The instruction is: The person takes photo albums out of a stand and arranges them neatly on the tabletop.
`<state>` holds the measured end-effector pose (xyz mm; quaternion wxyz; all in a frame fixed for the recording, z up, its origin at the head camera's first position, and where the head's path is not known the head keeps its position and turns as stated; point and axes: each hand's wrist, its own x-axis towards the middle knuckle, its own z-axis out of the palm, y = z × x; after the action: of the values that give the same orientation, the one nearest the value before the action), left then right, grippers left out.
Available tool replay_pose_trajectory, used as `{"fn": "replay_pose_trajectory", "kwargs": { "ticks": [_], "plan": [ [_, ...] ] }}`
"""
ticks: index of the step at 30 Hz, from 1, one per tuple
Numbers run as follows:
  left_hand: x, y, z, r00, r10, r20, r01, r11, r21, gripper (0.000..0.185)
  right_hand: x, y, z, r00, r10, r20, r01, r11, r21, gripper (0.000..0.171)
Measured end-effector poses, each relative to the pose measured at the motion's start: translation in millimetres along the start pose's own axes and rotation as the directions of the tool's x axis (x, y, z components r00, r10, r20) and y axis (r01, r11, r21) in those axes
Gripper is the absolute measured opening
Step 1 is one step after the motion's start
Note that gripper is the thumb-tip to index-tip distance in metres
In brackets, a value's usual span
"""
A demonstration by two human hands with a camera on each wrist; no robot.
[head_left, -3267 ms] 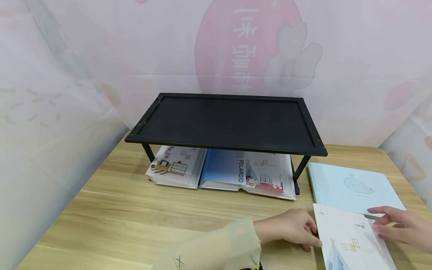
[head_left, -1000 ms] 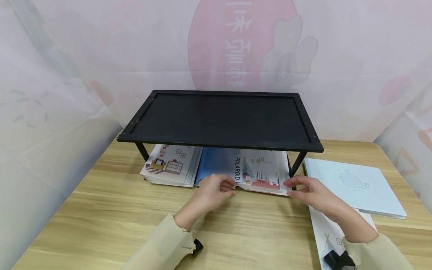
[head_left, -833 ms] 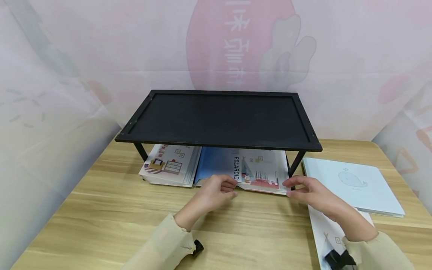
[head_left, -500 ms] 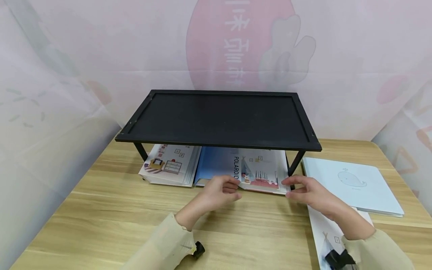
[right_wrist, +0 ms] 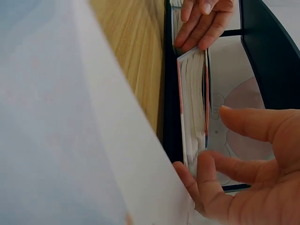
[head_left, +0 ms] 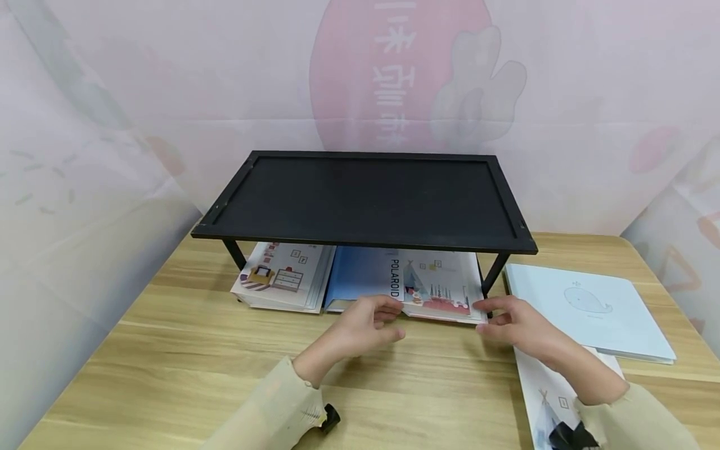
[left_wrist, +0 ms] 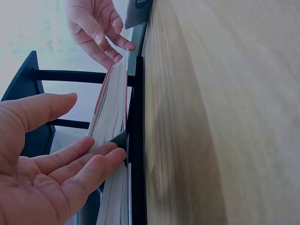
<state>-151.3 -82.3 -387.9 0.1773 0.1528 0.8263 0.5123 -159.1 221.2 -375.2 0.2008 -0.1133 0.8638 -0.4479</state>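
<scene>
Under a black stand (head_left: 365, 200), a white book with a tent picture (head_left: 441, 284) lies flat at the right of the row. My left hand (head_left: 362, 325) touches this book's left front corner with extended fingertips, its thumb held apart. At the right front corner, the bent fingertips of my right hand (head_left: 520, 322) touch the book's edge. Both wrist views show the page edges between the two hands, and neither hand closes round the book. Left of it lies a blue book marked POLAROID (head_left: 360, 269), its front partly hidden by my left hand.
A white book with furniture pictures (head_left: 281, 275) lies at the left under the stand. Right of the stand, a light blue whale book (head_left: 587, 309) overlaps another white tent book (head_left: 542, 406), partly under my right forearm. A printed cloth (head_left: 225, 75) hangs behind the wooden table (head_left: 185, 375).
Both hands have left the white book at the right and come to the tent book under the stand. Over the last half second, that book shifted slightly right, and my left thumb spread.
</scene>
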Motion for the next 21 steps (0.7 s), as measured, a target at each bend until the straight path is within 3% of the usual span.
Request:
{"fn": "replay_pose_trajectory", "kwargs": {
  "ticks": [11,21],
  "plan": [
    [-2.1,4.5,2.9,1.0,-0.014,-0.014,0.014,1.0,-0.008,0.051,5.6,1.3,0.2,0.994,0.105,-0.014,-0.103,0.992,0.07,0.055],
    [-7.0,8.2,4.6,0.999,0.032,-0.017,-0.032,0.999,0.023,0.04,7.1,-2.9,3.1,0.994,0.084,-0.071,-0.088,0.995,-0.044,0.041]
  ]
}}
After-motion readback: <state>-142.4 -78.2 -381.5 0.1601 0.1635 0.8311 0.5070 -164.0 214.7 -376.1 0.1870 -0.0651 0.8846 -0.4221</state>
